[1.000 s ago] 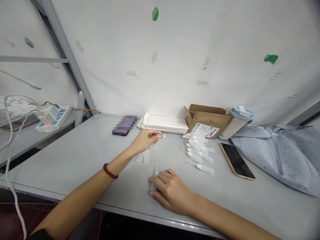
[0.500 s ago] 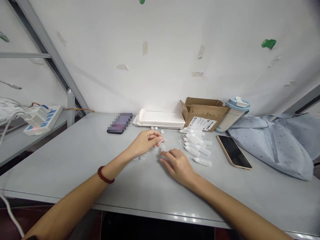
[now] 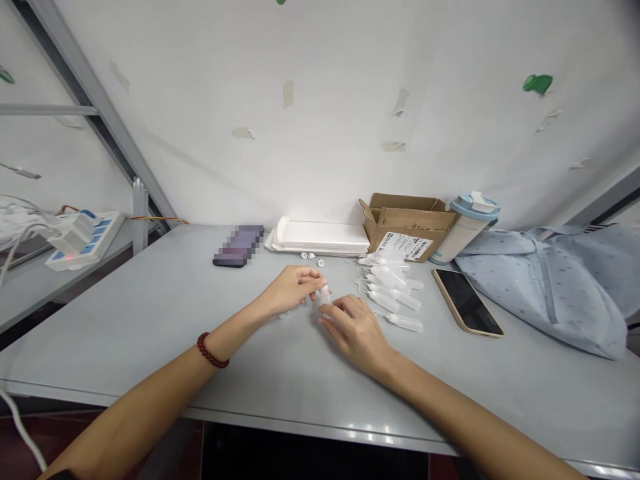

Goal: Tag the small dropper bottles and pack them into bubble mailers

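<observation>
My left hand, a red bead bracelet on its wrist, pinches the top of a small translucent plastic bottle over the grey table. My right hand curls around the same bottle from the right, its fingertips on the bottle's lower part. A pile of several similar small bottles with thin loops lies just right of my hands. A few tiny white caps lie behind my left hand.
A stack of white trays, an open cardboard box and a blue-lidded cup stand along the wall. A phone and a blue cloth bag lie right. A dark phone lies left; a power strip on a side shelf.
My right hand moved from the near table edge up to meet my left hand. My left hand drew back from the caps, and both now hold one small bottle.
</observation>
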{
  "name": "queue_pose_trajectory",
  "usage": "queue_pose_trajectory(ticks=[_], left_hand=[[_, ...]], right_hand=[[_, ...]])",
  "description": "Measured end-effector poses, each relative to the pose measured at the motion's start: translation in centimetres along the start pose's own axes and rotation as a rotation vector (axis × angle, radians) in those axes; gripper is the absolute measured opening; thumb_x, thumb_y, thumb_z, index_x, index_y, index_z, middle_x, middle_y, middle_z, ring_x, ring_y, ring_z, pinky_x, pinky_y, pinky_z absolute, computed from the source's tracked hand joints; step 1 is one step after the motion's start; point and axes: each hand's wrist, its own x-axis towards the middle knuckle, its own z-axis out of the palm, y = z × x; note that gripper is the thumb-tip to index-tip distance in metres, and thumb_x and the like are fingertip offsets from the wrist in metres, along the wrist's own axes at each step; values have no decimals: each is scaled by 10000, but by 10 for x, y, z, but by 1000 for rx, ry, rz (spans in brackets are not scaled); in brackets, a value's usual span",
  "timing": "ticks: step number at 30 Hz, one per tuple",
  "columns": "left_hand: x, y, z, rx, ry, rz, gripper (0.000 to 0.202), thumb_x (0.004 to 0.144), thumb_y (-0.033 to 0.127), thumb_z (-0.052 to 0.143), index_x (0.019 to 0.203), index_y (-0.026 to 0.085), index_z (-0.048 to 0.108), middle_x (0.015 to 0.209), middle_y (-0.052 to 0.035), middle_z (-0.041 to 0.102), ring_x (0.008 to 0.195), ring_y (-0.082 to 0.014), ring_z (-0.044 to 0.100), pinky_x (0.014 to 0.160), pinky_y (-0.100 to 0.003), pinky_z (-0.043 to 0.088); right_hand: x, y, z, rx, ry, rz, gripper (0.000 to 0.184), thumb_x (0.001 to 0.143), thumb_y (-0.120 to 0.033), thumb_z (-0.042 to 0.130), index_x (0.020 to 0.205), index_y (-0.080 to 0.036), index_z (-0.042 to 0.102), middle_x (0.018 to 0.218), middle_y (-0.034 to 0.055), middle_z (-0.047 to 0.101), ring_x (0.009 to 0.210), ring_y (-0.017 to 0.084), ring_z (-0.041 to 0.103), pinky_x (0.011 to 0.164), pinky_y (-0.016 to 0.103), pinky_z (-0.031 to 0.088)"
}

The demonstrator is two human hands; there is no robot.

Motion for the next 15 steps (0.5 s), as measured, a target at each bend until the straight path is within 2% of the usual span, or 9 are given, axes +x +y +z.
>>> queue_pose_trajectory(ticks=[6, 9, 12, 15], left_hand=[[-1, 1, -3, -7, 27, -1, 316, 749, 452, 583, 801, 147, 647, 656, -6, 569, 553, -91, 473, 503, -205, 368], [-2, -1, -4, -32, 12, -3, 312, 739, 443, 603, 801, 142, 657, 599, 16, 514, 499, -73, 419, 504, -217, 362], [-1, -1, -5, -89, 14, -5, 284, 714, 390, 646, 847, 140, 660, 652, 6, 552, 519, -71, 431, 533, -226, 382], [0, -2, -6, -145, 19, -3, 314, 685, 329, 682, 939, 148, 636, 808, -27, 609, 554, -71, 464, 544, -230, 395]], right_hand=[[0, 1, 0, 5, 20, 20, 184, 893, -217, 455, 946, -187, 628, 798, 58, 570, 713, 147, 479, 646, 275, 346], [0, 1, -1, 34, -12, 38, 190, 896, -225, 450, 964, -188, 623, 816, 61, 576, 736, 154, 497, 658, 284, 356], [-1, 1, -1, 89, -49, 79, 190, 896, -226, 448, 985, -189, 612, 836, 66, 587, 766, 163, 524, 674, 295, 377], [-1, 0, -2, 146, -58, 110, 187, 894, -223, 444, 994, -199, 600, 848, 64, 597, 782, 169, 542, 689, 301, 399]])
